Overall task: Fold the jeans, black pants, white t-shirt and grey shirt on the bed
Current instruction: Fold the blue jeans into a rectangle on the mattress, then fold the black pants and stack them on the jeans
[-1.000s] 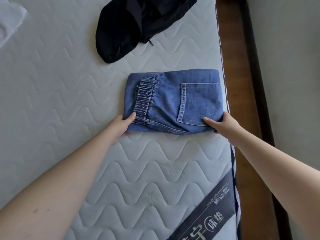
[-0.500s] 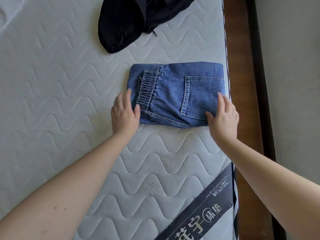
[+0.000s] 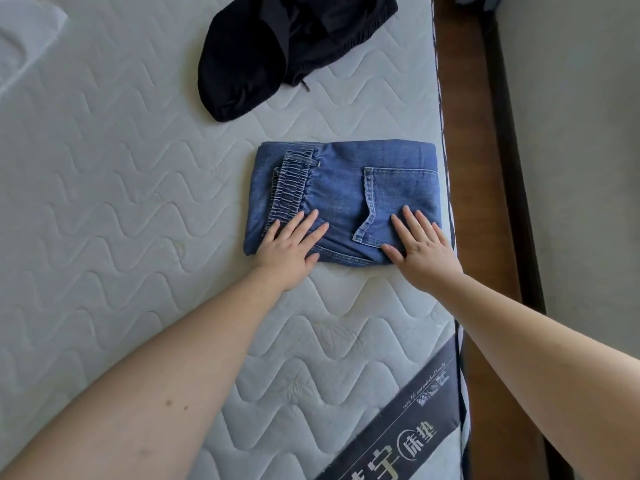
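Observation:
The blue jeans (image 3: 346, 181) lie folded into a compact rectangle near the right edge of the mattress (image 3: 121, 168), elastic waistband on the left and back pocket on the right. My left hand (image 3: 291, 245) rests flat on their near left part, fingers spread. My right hand (image 3: 420, 245) presses flat on the near right corner, over the pocket. Neither hand grips the cloth. The black pants (image 3: 277, 46) lie crumpled beyond the jeans at the top of the view. A white cloth (image 3: 24, 39) shows at the far left corner; what garment it is I cannot tell.
The quilted mattress ends just right of the jeans, where a brown wooden bed frame (image 3: 464, 168) runs alongside, with grey floor beyond. A dark label band (image 3: 408, 431) crosses the near right corner of the mattress.
Both hands have moved from the near edge of the jeans up onto their top surface and flattened out. The folded jeans have stayed in place.

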